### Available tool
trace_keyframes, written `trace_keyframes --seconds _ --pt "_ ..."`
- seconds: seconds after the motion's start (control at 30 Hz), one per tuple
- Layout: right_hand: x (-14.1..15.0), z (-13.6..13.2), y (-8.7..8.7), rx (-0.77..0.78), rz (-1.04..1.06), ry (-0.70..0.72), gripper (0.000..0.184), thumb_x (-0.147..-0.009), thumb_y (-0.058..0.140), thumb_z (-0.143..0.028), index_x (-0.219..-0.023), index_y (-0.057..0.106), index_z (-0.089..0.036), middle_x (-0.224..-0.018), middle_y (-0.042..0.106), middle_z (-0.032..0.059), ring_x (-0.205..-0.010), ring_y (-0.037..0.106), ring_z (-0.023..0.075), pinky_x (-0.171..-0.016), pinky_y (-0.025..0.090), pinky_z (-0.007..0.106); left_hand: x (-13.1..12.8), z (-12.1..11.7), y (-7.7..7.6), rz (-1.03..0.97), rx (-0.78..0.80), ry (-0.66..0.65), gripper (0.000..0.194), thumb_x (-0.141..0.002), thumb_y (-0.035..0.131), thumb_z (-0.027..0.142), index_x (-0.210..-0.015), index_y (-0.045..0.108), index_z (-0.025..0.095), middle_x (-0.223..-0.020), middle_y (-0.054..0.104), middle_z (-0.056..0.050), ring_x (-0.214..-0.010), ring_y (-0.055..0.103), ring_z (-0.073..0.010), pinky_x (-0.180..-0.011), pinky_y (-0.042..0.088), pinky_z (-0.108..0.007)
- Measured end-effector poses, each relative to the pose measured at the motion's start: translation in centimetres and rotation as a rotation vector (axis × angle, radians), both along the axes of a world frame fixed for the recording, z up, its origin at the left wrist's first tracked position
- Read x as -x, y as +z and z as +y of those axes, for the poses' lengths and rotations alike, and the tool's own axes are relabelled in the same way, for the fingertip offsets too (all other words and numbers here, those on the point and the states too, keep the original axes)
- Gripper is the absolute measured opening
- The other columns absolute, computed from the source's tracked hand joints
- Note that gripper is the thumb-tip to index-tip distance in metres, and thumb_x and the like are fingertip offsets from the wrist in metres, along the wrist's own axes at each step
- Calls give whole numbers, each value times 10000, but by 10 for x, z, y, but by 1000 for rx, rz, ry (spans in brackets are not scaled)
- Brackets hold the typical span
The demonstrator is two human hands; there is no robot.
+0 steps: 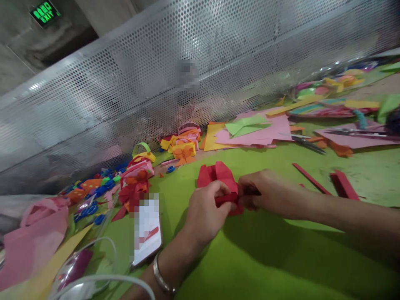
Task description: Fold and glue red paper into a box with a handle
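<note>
Red folded paper (pixel 225 179), frame centre: lower fold pinched by left hand (pixel 206 208); right edge touched by right hand (pixel 267 192), grip hidden. Likely light, easily creased; best held by folds.

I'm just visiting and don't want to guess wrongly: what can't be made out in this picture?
Head view: part of the red folded paper, covered by the left hand.
Head view: what the right hand pinches, if anything, hidden by the hand itself.
Head view: part of the phone, masked by blocky pixels.
Head view: the dark thing at far right, cut off by the picture's edge.
</note>
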State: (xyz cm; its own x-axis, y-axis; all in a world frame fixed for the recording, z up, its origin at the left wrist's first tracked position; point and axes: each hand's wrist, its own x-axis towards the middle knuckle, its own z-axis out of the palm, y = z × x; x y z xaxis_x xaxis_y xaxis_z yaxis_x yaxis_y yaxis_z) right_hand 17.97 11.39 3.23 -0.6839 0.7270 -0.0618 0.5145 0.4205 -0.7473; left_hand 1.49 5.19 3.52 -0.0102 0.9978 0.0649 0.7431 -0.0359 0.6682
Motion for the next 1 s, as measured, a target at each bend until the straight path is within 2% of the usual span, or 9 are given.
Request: trace_keyframes --seconds 0.1,0.23,0.4,0.53,0.7,0.83,1.0 --pt "1 0 -3 -23 -11 14 160 -700 519 -66 -650 554 -214 -558 624 -46 -512 548 120 -487 353 217 -2 1 0 41 -5 14 205 -659 638 24 -745 605 207 -671 663 40 -637 622 -148 -614 477 -267" --pt "2 -1 -9 -134 -53 -16 89 -699 583 -116 -694 567 -203 -637 639 -10 -555 526 131 -496 330 229 -5 2 1 90 -28 30 222 -635 624 -4 -691 590 208 -665 659 30 -654 621 -168 -651 496 -310" --pt "1 -3 -15 -230 -110 4 68 -755 606 -182 -688 615 -190 -679 666 22 -589 551 148 -519 332 239 -9 -1 2 139 -78 28 249 -631 646 -16 -695 591 219 -676 662 37 -653 617 -175 -770 501 -397" --pt "3 -5 -19 -301 -141 20 85 -770 588 -200 -744 669 -186 -702 688 39 -587 583 156 -501 307 243 -11 -7 0 240 -147 -5 263 -633 683 3 -719 595 235 -709 689 44 -699 620 -196 -855 454 -461" --pt "5 -10 -20 -460 -204 51 100 -766 580 -179 -735 675 -173 -696 682 65 -594 598 185 -511 273 271 -13 -12 -2 419 -206 -59 249 -660 674 32 -764 574 235 -707 688 31 -667 606 -204 -787 440 -437" --pt "6 -17 -18 -555 -234 112 120 -779 578 -157 -776 698 -163 -743 697 76 -624 611 191 -565 322 289 -14 -12 -5 401 -216 -66 310 -638 600 -5 -832 544 231 -692 685 24 -668 618 -209 -809 424 -448" --pt "5 -17 -22 -642 -220 115 74 -749 611 -157 -729 682 -170 -698 686 48 -572 594 173 -544 324 291 -15 -14 -7 345 -264 -65 392 -601 540 -37 -894 516 222 -653 674 31 -659 611 -203 -831 403 -448"
